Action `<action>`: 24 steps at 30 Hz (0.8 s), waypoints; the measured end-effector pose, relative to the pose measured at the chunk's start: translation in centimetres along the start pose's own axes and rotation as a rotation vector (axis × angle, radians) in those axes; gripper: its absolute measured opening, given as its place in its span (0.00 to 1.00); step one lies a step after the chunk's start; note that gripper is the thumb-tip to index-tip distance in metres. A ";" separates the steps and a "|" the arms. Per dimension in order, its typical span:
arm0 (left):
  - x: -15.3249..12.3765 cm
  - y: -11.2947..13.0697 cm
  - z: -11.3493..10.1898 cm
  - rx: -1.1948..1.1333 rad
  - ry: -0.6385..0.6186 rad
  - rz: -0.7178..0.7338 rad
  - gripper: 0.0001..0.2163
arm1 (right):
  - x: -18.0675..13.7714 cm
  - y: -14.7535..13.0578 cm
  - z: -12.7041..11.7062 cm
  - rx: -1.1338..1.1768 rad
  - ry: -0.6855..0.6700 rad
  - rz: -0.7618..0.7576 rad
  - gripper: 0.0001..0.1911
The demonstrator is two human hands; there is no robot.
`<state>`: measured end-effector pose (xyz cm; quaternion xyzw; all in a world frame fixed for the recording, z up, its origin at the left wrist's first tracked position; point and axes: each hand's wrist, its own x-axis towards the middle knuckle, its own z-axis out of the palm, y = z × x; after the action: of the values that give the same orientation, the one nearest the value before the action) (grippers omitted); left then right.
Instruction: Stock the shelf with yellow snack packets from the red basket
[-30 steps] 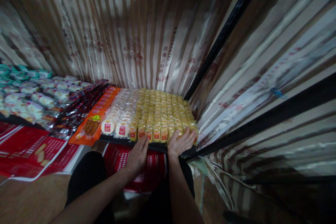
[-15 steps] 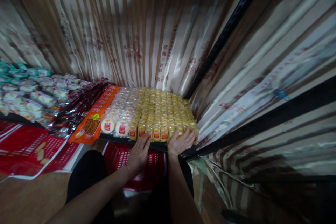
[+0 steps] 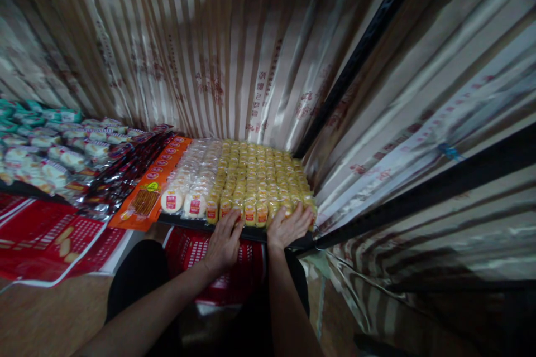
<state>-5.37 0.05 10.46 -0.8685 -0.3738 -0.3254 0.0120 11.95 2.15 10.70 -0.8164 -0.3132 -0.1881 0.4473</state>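
Rows of small yellow wrapped cakes (image 3: 259,178) fill the right end of a low dark shelf (image 3: 251,232), their front ones showing red labels. My left hand (image 3: 225,239) lies with stretched fingers against the front of the row, covering parts of a few cakes. Farther right, my right hand (image 3: 288,227) is spread over the front cakes near the shelf corner. Neither hand is closed around a cake. Left of the yellow ones stand rows of round white wrapped cakes (image 3: 195,204), then an orange snack packet (image 3: 144,195) showing brown sticks.
Dark shiny packets (image 3: 109,184) and white and green wrapped snacks (image 3: 62,150) lie farther left. Striped plastic sheeting (image 3: 209,56) hangs behind and right. A dark post (image 3: 335,100) rises at the shelf corner. Red printed bags (image 3: 50,240) are below the shelf edge.
My left hand has shifted slightly up and to the right, its fingers now higher against the front cakes. My right hand has stayed in place.
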 end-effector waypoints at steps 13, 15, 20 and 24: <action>7.4 0.6 1.9 0.128 -0.043 0.001 0.22 | 0.1 0.1 -0.2 0.006 -0.014 -0.026 0.28; 7.4 0.2 2.5 0.121 -0.032 0.044 0.23 | 0.1 0.3 0.0 0.004 -0.007 -0.031 0.28; 7.7 -0.2 3.3 0.131 -0.029 0.080 0.22 | 0.1 0.5 0.5 -0.015 0.007 -0.030 0.27; 8.1 -0.2 3.4 0.126 -0.054 0.063 0.22 | 0.2 0.4 0.6 -0.029 0.017 -0.031 0.27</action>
<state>0.52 6.31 12.34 -0.8858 -0.3662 -0.2771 0.0669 12.37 2.52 10.25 -0.8160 -0.3192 -0.2066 0.4353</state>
